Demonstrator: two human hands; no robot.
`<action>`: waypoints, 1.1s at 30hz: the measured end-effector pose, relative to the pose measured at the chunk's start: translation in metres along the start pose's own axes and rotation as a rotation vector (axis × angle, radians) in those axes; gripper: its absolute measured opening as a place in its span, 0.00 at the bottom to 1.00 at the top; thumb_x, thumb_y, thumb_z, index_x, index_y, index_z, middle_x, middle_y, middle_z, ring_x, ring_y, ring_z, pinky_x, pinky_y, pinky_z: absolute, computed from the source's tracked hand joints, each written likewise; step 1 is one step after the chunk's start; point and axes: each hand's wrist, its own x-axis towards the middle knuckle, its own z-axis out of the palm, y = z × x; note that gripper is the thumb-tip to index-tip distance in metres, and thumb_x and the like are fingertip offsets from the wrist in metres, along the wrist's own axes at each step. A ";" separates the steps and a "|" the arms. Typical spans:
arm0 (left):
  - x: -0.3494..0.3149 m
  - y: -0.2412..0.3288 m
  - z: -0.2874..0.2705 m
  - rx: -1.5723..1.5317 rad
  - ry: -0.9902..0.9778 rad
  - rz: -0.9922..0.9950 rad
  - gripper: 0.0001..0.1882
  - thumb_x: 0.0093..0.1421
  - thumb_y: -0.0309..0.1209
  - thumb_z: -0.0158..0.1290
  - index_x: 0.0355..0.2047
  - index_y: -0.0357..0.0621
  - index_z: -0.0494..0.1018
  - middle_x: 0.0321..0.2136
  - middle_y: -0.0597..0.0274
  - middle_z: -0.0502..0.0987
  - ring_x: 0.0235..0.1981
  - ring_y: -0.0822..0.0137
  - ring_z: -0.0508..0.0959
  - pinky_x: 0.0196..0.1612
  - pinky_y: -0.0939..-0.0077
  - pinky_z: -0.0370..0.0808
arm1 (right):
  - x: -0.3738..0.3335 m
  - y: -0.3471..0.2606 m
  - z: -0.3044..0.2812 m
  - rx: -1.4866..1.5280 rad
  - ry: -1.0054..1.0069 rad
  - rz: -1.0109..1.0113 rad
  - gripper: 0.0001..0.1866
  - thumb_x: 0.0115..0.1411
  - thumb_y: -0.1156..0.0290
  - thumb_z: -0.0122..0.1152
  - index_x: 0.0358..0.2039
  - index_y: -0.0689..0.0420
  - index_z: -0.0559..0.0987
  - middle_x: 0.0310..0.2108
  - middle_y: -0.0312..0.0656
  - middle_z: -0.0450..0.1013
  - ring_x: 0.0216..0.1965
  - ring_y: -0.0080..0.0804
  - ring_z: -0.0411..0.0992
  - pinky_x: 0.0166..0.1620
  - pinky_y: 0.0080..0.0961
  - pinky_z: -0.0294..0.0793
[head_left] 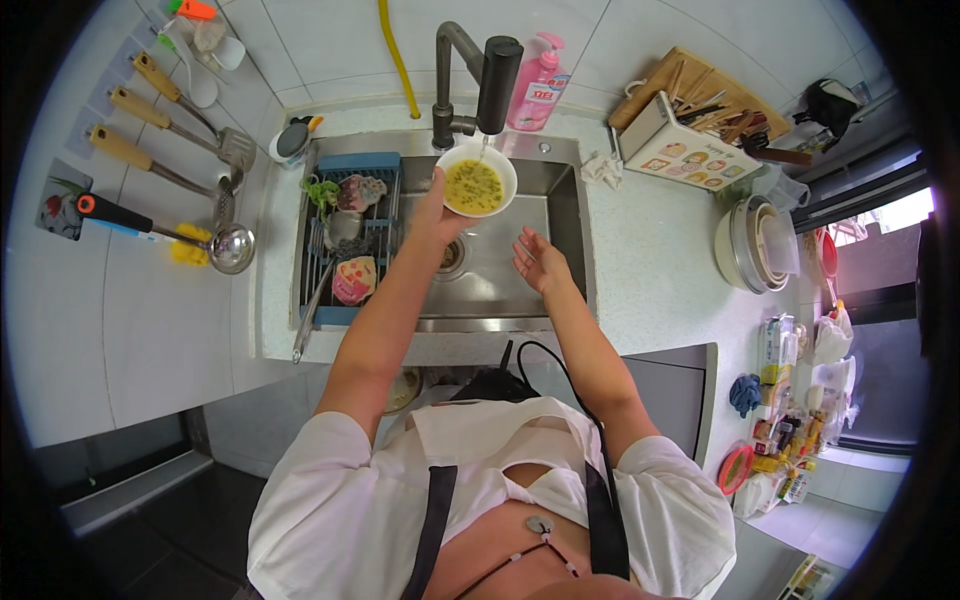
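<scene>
A white bowl [507, 163] holds yellowish liquid [472, 188] dotted with green bits. My left hand [432, 208] grips the bowl by its left side, over the steel sink [510, 262]. Directly above the bowl is the dark faucet [498, 85], with a thin stream of water [484, 147] coming down into it. My right hand [541, 262] hovers over the sink below and right of the bowl, fingers apart and nothing in them.
A blue drying rack [352, 161] at the sink's left holds scrubbers, greens and a long-handled utensil [315, 312]. Behind stands a pink pump bottle [538, 85]. Rightward are a utensil box [680, 145] and stacked bowls [748, 245]. Ladles and spatulas [232, 249] hang on the left wall.
</scene>
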 end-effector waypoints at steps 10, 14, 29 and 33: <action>-0.005 -0.004 0.001 0.005 0.005 -0.063 0.26 0.55 0.50 0.43 0.49 0.50 0.60 0.49 0.55 0.63 0.51 0.53 0.63 0.50 0.46 0.59 | -0.005 -0.002 0.000 0.008 0.005 -0.015 0.14 0.60 0.63 0.41 0.42 0.51 0.71 0.44 0.34 0.64 0.44 0.29 0.63 0.47 0.28 0.59; -0.007 -0.002 0.006 0.032 0.060 -0.047 0.26 0.56 0.50 0.41 0.51 0.51 0.59 0.50 0.55 0.62 0.52 0.53 0.62 0.50 0.44 0.59 | -0.005 -0.004 0.000 -0.008 0.030 -0.067 0.14 0.60 0.63 0.42 0.41 0.53 0.72 0.40 0.33 0.66 0.41 0.28 0.65 0.42 0.26 0.64; 0.004 -0.005 -0.010 0.099 -0.142 -0.078 0.23 0.57 0.47 0.42 0.50 0.50 0.58 0.48 0.57 0.64 0.50 0.56 0.64 0.50 0.49 0.63 | -0.033 -0.076 0.107 -1.653 -0.355 -1.386 0.19 0.44 0.82 0.49 0.40 0.58 0.72 0.38 0.48 0.68 0.40 0.40 0.68 0.41 0.30 0.68; -0.001 -0.012 -0.002 0.146 -0.114 -0.080 0.28 0.56 0.51 0.40 0.51 0.47 0.58 0.51 0.56 0.61 0.53 0.56 0.62 0.52 0.51 0.59 | -0.015 -0.071 0.123 -2.110 -0.179 -1.106 0.15 0.45 0.76 0.50 0.37 0.56 0.73 0.36 0.47 0.70 0.35 0.43 0.71 0.37 0.35 0.71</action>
